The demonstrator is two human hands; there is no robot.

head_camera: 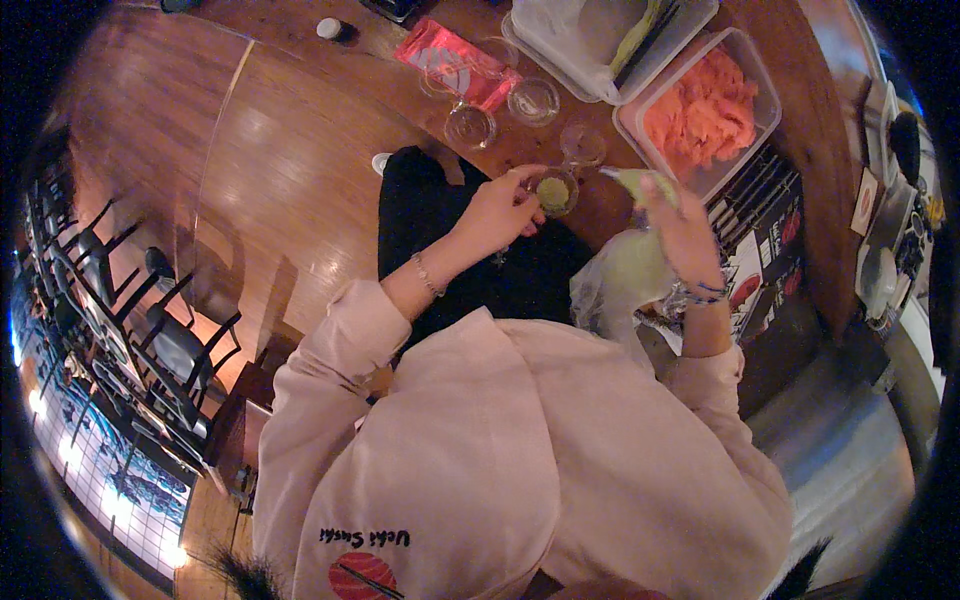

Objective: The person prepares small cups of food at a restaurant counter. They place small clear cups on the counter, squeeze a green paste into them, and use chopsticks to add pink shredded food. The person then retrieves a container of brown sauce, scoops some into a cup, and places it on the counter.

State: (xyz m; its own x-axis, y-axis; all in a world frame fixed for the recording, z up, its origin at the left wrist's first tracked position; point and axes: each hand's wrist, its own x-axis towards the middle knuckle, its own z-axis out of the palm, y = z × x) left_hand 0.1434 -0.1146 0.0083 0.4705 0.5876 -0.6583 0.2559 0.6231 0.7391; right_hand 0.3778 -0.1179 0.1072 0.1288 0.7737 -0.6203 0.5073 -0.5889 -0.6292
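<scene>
My left hand [501,211] holds a small clear plastic cup [572,204] by its side. Inside the cup lies a mound of pale green paste [553,193], which looks like wasabi. Slightly blurred, my right hand [684,238] grips a clear piping bag [634,262] filled with similar green paste. The bag's narrow end points left, just right of the cup, while its full part hangs below my hand. Another clear cup [583,145] stands on the wooden counter beyond the held one. My fingers partly hide the cup and the bag.
More clear cups [470,126] stand near a red packet [456,64]. To the right, an open plastic tub [766,112] holds orange-pink shreds resembling pickled ginger. Stacked translucent containers [559,34] sit behind it. Printed black boxes [784,225] are right of my right hand. Black chairs [176,349] stand far left.
</scene>
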